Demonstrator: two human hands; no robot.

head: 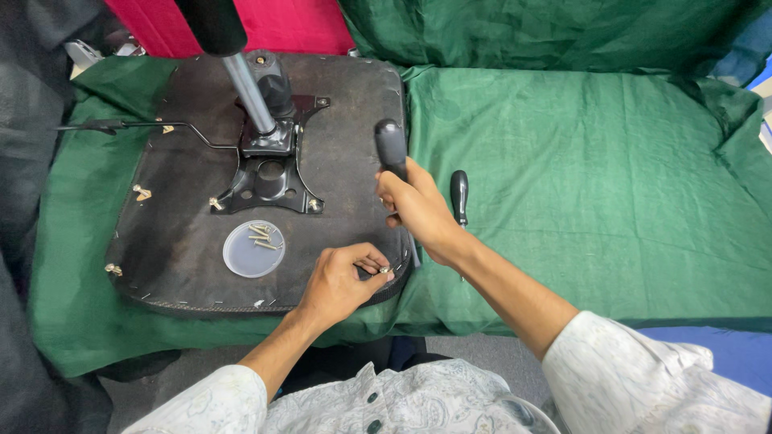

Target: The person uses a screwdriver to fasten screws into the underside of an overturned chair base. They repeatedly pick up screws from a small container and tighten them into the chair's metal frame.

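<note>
At the seat base's (193,241) front edge, your left hand (342,281) pinches a screw (384,270), your right hand (418,210) grips the screwdriver (392,149); more screws wait in the lid (253,249).

Spare black-handled screwdriver (459,196) on green cloth (579,185); round clear lid (253,250) holding loose screws (263,235).

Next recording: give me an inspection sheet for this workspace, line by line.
Surface: green cloth over a table.
Job's things: upturned chair seat with black metal plate and gas cylinder; screw; screwdriver.
Clutter: round lid of screws; second screwdriver.
Grippers: left hand pinches the screw at the seat's edge; right hand grips the screwdriver upright.
Cables: nothing seen.
Surroundings: red fabric, grey floor.
</note>
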